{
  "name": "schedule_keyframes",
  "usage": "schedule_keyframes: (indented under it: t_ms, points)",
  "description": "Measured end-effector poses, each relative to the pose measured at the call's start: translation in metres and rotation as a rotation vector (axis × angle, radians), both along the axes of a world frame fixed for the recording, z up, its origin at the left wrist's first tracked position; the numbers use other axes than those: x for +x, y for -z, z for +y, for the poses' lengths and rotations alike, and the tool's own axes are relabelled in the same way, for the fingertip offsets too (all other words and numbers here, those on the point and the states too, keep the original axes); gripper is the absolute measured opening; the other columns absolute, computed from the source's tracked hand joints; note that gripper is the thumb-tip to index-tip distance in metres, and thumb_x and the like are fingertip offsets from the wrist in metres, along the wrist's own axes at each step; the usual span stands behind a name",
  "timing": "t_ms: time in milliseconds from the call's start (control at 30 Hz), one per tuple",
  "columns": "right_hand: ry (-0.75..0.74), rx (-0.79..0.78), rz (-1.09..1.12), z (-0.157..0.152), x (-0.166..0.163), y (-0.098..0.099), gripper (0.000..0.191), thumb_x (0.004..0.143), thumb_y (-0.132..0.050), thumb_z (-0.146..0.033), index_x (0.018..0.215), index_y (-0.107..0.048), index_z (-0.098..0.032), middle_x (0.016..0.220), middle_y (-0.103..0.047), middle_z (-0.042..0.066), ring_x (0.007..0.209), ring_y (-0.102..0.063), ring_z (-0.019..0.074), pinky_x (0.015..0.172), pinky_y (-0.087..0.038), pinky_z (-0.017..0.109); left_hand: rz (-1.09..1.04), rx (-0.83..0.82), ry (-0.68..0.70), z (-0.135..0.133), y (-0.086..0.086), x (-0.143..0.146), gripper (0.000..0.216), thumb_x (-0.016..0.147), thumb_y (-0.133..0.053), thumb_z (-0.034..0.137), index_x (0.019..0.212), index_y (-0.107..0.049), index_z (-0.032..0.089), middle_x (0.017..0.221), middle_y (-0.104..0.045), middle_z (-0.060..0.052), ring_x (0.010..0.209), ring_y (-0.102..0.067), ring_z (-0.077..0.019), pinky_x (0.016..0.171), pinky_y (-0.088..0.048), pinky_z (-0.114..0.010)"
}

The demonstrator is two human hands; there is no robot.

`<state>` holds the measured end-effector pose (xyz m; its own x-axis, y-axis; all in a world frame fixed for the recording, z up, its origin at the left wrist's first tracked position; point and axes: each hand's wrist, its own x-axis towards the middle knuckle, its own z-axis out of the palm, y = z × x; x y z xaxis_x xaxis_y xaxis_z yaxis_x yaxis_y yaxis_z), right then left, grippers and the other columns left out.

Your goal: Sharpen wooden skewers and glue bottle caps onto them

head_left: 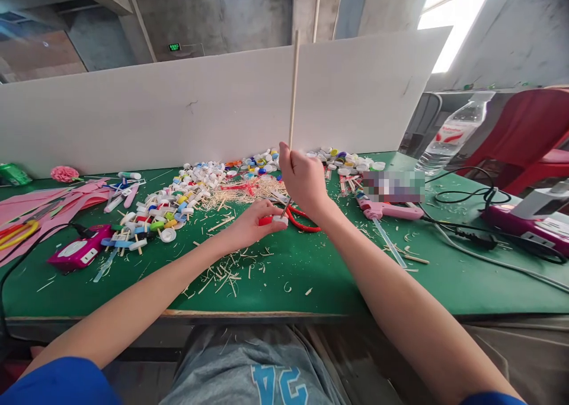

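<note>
My left hand (251, 226) pinches a white bottle cap (280, 219) against the green tabletop. Above it, my right hand (304, 177) is closed in a fist around a long thin wooden stick (294, 91), which stands nearly upright. A thin dark tip comes out below the fist and meets the cap; whether it belongs to the stick is hidden by my fingers. Red-handled scissors (306, 224) lie beneath and behind my hands, partly covered. Beyond them is a pile of wood shavings (262, 188).
Many coloured bottle caps (178, 200) on short sticks lie left. A pink glue gun (395, 211) and a water bottle (457, 132) are right. Magenta power strips (82, 251) with cables sit on both sides. A white board (200, 108) stands behind; pink paper (40, 209) lies far left.
</note>
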<state>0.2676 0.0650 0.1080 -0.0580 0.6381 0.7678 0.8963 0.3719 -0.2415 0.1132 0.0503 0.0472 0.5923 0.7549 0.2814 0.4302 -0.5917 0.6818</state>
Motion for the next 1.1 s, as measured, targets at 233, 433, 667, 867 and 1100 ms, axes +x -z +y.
schedule_keyframes:
  t_ms: [233, 433, 667, 867, 1100]
  points:
    - [-0.098, 0.076, -0.193, -0.019, 0.0, -0.009, 0.065, 0.103, -0.008, -0.043, 0.08, -0.064, -0.019, 0.052, -0.046, 0.001, 0.049, -0.033, 0.0113, 0.053, -0.027, 0.03, 0.127, 0.143, 0.126, 0.004, 0.011, -0.004, 0.033, 0.089, -0.056, 0.05, 0.103, -0.071, 0.025, 0.094, -0.056, -0.005, 0.101, -0.048, -0.0226, 0.093, -0.042, -0.037]
    - [0.115, 0.119, 0.008, -0.009, 0.025, -0.027, 0.068, 0.103, -0.006, -0.044, 0.084, -0.066, -0.017, 0.062, -0.056, 0.006, 0.055, -0.048, 0.0133, 0.056, -0.029, 0.031, 0.168, 0.17, 0.152, 0.006, 0.018, -0.006, 0.034, 0.086, -0.062, 0.048, 0.108, -0.07, 0.024, 0.099, -0.055, -0.006, 0.103, -0.046, -0.024, 0.095, -0.041, -0.04]
    - [0.244, -0.361, -0.224, 0.013, 0.026, -0.009, 0.051, 0.101, -0.026, -0.037, 0.084, -0.069, -0.015, 0.077, -0.067, 0.012, 0.07, -0.06, 0.0205, 0.058, -0.031, 0.03, 0.159, 0.079, 0.134, 0.007, 0.013, -0.008, 0.032, 0.086, -0.062, 0.048, 0.111, -0.067, 0.028, 0.104, -0.056, -0.005, 0.109, -0.046, -0.0243, 0.1, -0.039, -0.042]
    - [0.195, -0.503, -0.232, 0.02, 0.031, 0.002, 0.047, 0.099, -0.029, -0.038, 0.088, -0.069, -0.015, 0.091, -0.07, 0.016, 0.082, -0.062, 0.0247, 0.065, -0.037, 0.032, 0.094, 0.037, 0.091, 0.006, 0.013, -0.007, 0.031, 0.085, -0.063, 0.046, 0.109, -0.067, 0.028, 0.116, -0.057, -0.006, 0.117, -0.046, -0.0251, 0.101, -0.04, -0.043]
    - [-0.177, -0.669, 0.09, 0.03, 0.033, 0.007, 0.044, 0.099, -0.035, -0.043, 0.077, -0.064, -0.018, 0.082, -0.072, 0.008, 0.072, -0.061, 0.0167, 0.068, -0.041, 0.029, -0.011, 0.021, -0.045, 0.009, 0.012, -0.005, 0.03, 0.085, -0.063, 0.047, 0.107, -0.068, 0.027, 0.112, -0.059, -0.007, 0.107, -0.054, -0.0234, 0.092, -0.046, -0.04]
